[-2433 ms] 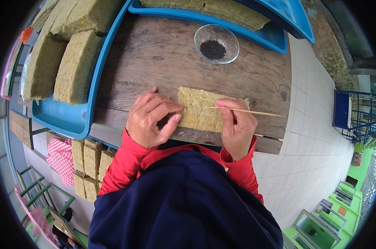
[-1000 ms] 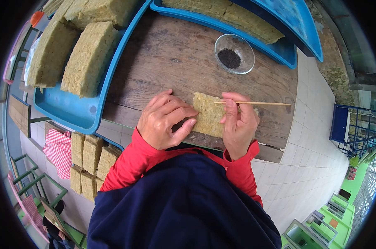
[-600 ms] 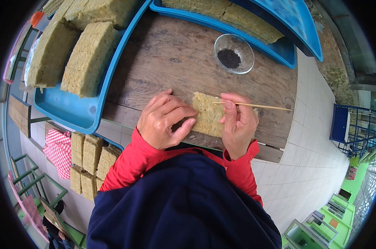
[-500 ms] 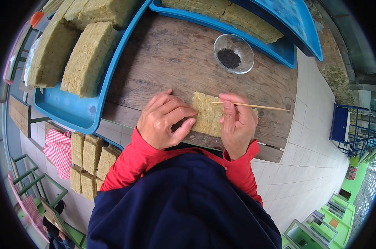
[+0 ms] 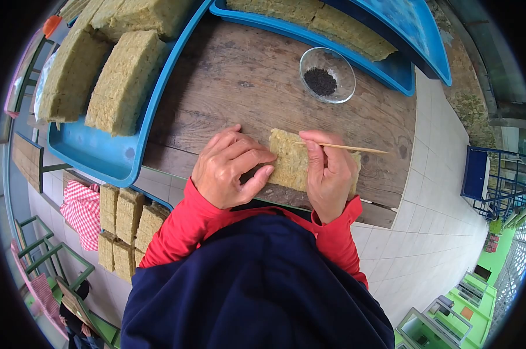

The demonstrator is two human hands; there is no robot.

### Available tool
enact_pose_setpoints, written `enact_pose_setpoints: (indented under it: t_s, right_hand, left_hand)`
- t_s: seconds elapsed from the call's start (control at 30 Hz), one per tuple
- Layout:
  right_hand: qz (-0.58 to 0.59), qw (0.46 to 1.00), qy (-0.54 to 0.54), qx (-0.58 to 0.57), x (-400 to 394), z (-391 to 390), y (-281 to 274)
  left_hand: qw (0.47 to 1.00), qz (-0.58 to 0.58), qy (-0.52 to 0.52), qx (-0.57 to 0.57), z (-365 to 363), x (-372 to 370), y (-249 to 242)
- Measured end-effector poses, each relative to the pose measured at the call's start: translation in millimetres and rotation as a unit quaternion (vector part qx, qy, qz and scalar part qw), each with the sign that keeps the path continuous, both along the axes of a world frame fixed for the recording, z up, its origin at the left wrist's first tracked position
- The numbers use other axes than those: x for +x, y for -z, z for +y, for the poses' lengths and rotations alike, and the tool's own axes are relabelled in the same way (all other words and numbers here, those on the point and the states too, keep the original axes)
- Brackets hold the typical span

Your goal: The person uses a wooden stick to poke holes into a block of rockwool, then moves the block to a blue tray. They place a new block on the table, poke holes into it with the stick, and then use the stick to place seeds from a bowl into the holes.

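A flat yellowish rockwool slab point(image 5: 289, 166) lies near the front edge of the wooden table. My left hand point(image 5: 231, 166) is at its left side, fingers curled, with thumb and index fingertip against that edge. Over the slab's right part, my right hand point(image 5: 333, 174) pinches a thin wooden skewer point(image 5: 362, 149) between thumb and index finger. The skewer's left tip is at the slab's upper surface; its other end sticks out to the right. Behind stands a clear glass bowl point(image 5: 348, 93) with small black seeds point(image 5: 320, 81) in it. My right hand hides part of the slab.
A blue tray point(image 5: 109, 157) with big rockwool blocks point(image 5: 120, 81) stands at left. Another blue tray point(image 5: 405, 81) with slabs lies at the back, beside a tilted blue tray point(image 5: 437, 52). More blocks point(image 5: 126, 215) and a checked cloth point(image 5: 80, 212) are at lower left.
My right hand has shifted slightly left, and the skewer's outer end has swung a little towards me. My left hand and the slab stay in place.
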State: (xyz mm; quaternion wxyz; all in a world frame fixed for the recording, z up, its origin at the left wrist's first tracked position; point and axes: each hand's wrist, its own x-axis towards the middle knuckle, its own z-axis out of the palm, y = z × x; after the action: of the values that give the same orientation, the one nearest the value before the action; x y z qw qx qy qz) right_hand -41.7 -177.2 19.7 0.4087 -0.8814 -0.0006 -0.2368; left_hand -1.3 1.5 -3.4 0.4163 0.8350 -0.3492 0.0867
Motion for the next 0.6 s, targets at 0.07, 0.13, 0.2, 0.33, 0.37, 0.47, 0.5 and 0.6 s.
enact_pose_setpoints:
  t_s: [0.07, 0.13, 0.2, 0.33, 0.37, 0.47, 0.5, 0.6]
  right_hand:
    - [0.009, 1.0, 0.002, 0.014, 0.2, 0.5, -0.5]
    - [0.012, 1.0, 0.002, 0.014, 0.5, 0.9, -1.3]
    - [0.014, 1.0, 0.003, 0.015, 0.4, 1.0, -1.9]
    - [0.024, 0.997, 0.024, 0.071, -3.2, 0.3, -1.0]
    - [0.02, 0.993, 0.035, 0.107, -4.5, 0.7, -0.4]
    - [0.031, 0.995, 0.007, 0.09, -8.1, 5.2, -10.1]
    - [0.031, 0.995, 0.007, 0.091, -7.7, 6.6, -8.8]
    - [0.044, 0.995, -0.02, 0.086, -5.4, 9.9, -0.9]
  left_hand:
    - [1.0, -0.002, 0.003, -0.009, -0.3, 0.0, 1.2]
    - [1.0, -0.003, 0.002, -0.009, -0.1, 0.0, 1.3]
    - [1.0, -0.004, 0.002, -0.008, 0.0, 0.1, 1.4]
    - [1.0, -0.008, 0.0, -0.009, 0.3, 0.2, 1.2]
    - [1.0, -0.01, -0.001, -0.007, 0.5, 0.1, 1.1]
    - [1.0, -0.006, 0.0, -0.005, 0.5, 0.2, -0.6]
    - [1.0, -0.006, 0.0, -0.005, 0.6, 0.0, -0.7]
    - [1.0, -0.008, -0.002, -0.006, 0.3, 0.1, -0.3]
